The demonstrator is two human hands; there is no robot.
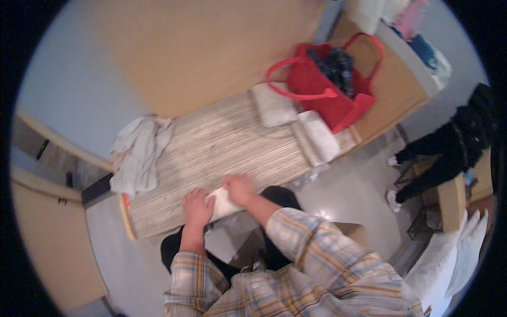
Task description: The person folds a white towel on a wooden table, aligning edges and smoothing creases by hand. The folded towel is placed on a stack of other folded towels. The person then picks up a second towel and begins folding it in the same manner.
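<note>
A small white piece, cloth or paper, (225,205) lies at the near edge of the table with the striped surface (214,146). My left hand (197,206) rests on its left end, thumb along it. On its right end is my right hand (241,189), fingers curled onto it. Both hands touch the piece; how firmly they grip is blurred. Beyond them, a light grey cloth (138,152) lies crumpled at the table's left end. Two folded white cloths or packets, one farther back (273,104) and one nearer (317,136), lie at the right.
A red tote bag (321,87) with dark plastic inside stands at the back right. A tan panel (206,47) rises behind the table. At the far right a person in dark clothes (447,146) stands near another table. White bags or cloths (439,261) are at lower right.
</note>
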